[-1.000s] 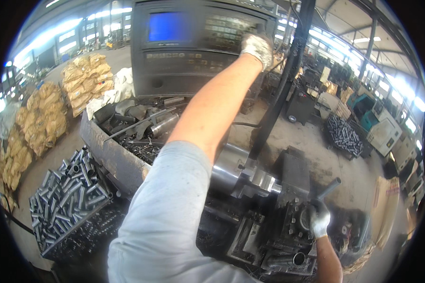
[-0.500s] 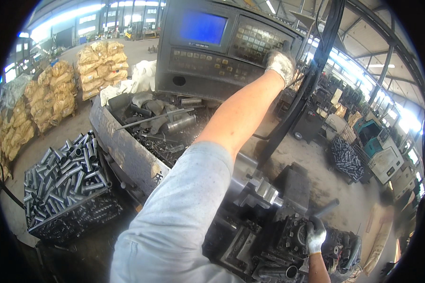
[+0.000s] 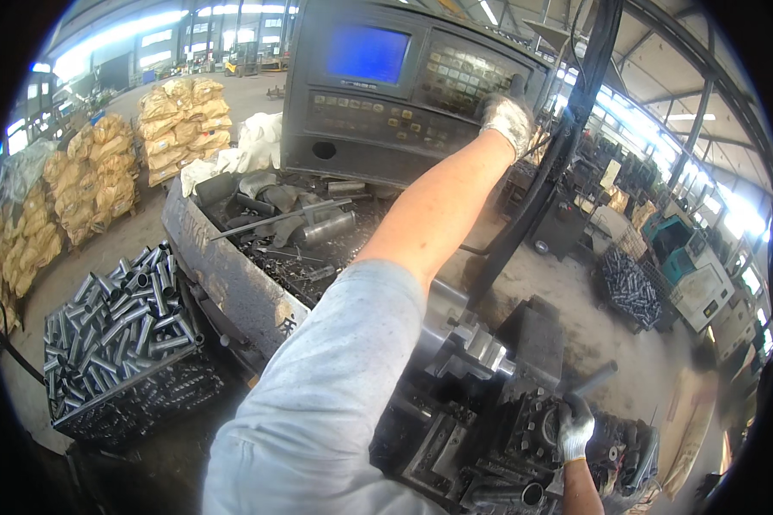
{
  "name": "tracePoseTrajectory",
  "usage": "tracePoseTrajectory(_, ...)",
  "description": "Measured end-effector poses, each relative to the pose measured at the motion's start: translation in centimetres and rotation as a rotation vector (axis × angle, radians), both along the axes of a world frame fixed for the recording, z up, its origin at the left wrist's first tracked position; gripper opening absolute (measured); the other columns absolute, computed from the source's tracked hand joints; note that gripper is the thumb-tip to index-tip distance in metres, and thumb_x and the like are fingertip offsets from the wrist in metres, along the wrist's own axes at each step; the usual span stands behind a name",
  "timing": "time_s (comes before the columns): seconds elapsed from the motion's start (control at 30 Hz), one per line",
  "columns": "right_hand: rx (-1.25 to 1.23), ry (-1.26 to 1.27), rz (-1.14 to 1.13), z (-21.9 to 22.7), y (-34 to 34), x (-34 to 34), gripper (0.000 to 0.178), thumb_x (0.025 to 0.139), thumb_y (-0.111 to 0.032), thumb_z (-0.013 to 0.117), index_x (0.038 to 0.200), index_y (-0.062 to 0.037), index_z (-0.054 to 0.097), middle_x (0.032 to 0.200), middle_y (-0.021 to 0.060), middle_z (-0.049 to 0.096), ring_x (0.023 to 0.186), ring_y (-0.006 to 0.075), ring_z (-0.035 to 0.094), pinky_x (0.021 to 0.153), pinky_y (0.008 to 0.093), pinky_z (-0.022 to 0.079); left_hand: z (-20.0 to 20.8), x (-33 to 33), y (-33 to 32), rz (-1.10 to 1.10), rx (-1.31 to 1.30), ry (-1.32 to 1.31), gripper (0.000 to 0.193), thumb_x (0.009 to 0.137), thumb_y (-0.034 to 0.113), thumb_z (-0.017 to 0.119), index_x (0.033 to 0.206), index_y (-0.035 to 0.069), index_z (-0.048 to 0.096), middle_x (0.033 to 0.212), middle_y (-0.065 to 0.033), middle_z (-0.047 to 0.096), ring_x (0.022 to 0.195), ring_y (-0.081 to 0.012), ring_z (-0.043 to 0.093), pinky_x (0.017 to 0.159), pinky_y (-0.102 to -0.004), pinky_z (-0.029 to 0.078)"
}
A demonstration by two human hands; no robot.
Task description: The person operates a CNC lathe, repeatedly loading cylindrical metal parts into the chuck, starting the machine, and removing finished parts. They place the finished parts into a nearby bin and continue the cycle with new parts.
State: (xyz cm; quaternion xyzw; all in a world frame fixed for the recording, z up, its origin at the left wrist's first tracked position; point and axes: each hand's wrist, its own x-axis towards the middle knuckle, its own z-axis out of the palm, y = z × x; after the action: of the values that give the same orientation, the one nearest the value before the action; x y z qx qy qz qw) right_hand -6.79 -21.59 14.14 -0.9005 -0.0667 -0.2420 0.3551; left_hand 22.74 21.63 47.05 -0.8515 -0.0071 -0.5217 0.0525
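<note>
- Left hand (image 3: pixel 508 120): gloved, it lay at the right end of the control panel (image 3: pixel 361 129), beside the keys; whether it grasped anything could not be told.
- Right hand (image 3: pixel 576 427): gloved, it lay at the dark tool block (image 3: pixel 528 433), near a grey bar (image 3: pixel 597 376); its grip was unclear.
- Metal chuck (image 3: pixel 477 343): stood between the hands.
- Metal tubes (image 3: pixel 120 322): filled a crate at left.

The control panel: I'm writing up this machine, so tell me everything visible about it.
The dark, metal-looking control panel stands beyond the scrap tray. It has a lit blue screen upper left, a key grid right, buttons below, and a dark round hole lower left. The white-gloved left hand is at its right side; contact is unclear.
</note>
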Motion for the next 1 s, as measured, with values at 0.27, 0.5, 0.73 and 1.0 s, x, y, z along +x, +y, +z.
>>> tracePoseTrajectory(0.27, -0.06, 0.03, -0.039, 0.1, -0.1, 0.3, 0.026, 0.09, -0.009, 0.073, 0.114, -0.0011, 0.078, 0.108, 0.0146, 0.079, 0.1, 0.0247, 0.076, 0.095, 0.0354, 0.057, -2.7, -7.7, 0.9, -0.177, -0.046, 0.202, 0.038, 0.095, 0.022, 0.07, 0.127, 0.001, 0.07, 0.156, -0.0288, 0.051, 0.1, -0.0388, 0.078, 0.075, -0.0501, 0.065)
tracePoseTrajectory(0.5, -0.024, 0.018, -0.035, -0.9, -0.6, 0.4, 0.025, 0.091, -0.007, 0.076, 0.115, -0.0051, 0.078, 0.11, 0.0137, 0.079, 0.102, 0.0273, 0.077, 0.094, 0.0359, 0.058, -9.0, -14.8, 7.7, 0.003, -0.185, 0.172, 0.041, 0.092, 0.026, 0.073, 0.123, 0.003, 0.061, 0.162, -0.0322, 0.045, 0.095, -0.0423, 0.079, 0.082, -0.0526, 0.065)
tracePoseTrajectory(0.73, -0.013, 0.035, -0.042, 0.1, 0.3, 0.4, 0.024, 0.093, -0.014, 0.079, 0.114, -0.0029, 0.079, 0.111, 0.0145, 0.08, 0.1, 0.0263, 0.078, 0.092, 0.0354, 0.059, -8.1, -12.0, 9.6, 0.211, -0.081, 0.298, 0.056, 0.094, 0.029, 0.07, 0.141, 0.002, 0.058, 0.174, -0.0222, 0.032, 0.108, -0.039, 0.078, 0.089, -0.0508, 0.064)
tracePoseTrajectory(1.0, -0.11, 0.185, -0.043, 2.7, 0.6, 0.3, 0.031, 0.098, -0.035, 0.078, 0.115, -0.0086, 0.08, 0.107, 0.0159, 0.08, 0.096, 0.0341, 0.078, 0.083, 0.0396, 0.061, -11.0, -17.0, 6.1, 0.013, 0.039, 0.162, 0.04, 0.098, 0.029, 0.069, 0.131, 0.007, 0.064, 0.116, -0.0192, 0.078, 0.09, -0.0407, 0.079, 0.073, -0.0497, 0.065)
